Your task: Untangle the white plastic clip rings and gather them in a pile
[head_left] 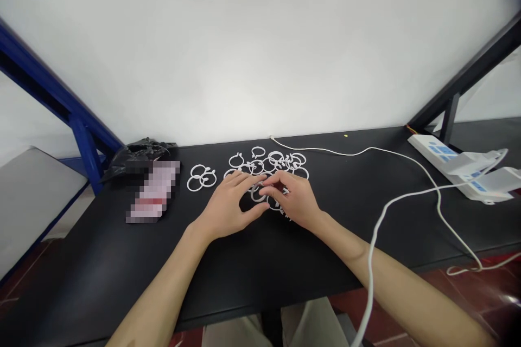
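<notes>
Over the black table (244,268), the left hand (228,203) arches palm-inward with its thumb spread from its fingers, and the right hand (300,200) bends in from the other side, thumb and forefinger drawn together so that the fingertips of both nearly meet. White rings (275,153) lie beneath and just beyond the hands, with a small cluster left of the left hand; whether either hand grips a ring (the fingers hide the spot) I cannot tell. A cable (370,260) crosses the right forearm (399,276).
</notes>
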`<action>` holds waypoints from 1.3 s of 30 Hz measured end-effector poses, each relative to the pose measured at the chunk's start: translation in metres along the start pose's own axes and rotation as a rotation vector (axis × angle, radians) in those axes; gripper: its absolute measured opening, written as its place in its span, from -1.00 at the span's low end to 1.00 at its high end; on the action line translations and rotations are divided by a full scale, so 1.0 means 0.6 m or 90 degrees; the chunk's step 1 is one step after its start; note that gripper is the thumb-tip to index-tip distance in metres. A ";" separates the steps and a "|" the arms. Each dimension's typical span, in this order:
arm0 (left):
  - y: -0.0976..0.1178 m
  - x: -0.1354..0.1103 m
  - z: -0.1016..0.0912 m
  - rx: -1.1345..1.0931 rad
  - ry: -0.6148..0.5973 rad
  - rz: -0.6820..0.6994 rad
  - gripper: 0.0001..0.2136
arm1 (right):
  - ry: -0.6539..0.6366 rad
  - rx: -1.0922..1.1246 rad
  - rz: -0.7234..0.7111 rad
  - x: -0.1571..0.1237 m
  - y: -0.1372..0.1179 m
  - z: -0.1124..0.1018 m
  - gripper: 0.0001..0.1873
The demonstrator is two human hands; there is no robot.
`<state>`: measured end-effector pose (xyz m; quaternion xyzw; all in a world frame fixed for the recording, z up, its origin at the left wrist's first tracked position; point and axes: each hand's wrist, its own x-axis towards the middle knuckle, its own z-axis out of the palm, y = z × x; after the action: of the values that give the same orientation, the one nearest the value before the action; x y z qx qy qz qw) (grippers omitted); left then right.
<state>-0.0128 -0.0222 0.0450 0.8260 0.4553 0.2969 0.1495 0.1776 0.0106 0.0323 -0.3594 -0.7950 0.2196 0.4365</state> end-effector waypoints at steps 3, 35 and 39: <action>-0.005 0.002 0.010 0.014 0.016 -0.008 -0.63 | 0.003 0.008 -0.006 0.000 -0.001 -0.001 -0.76; -0.014 0.001 0.025 0.093 0.089 0.021 -0.69 | -0.030 -0.004 -0.040 -0.003 0.006 0.001 -0.85; -0.029 0.003 0.014 0.160 0.171 -0.053 -0.67 | -0.017 -0.058 0.021 0.001 0.011 -0.005 -0.78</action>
<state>-0.0185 -0.0112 0.0299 0.7717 0.5383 0.3386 -0.0052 0.1828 0.0153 0.0298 -0.3891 -0.8039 0.1948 0.4054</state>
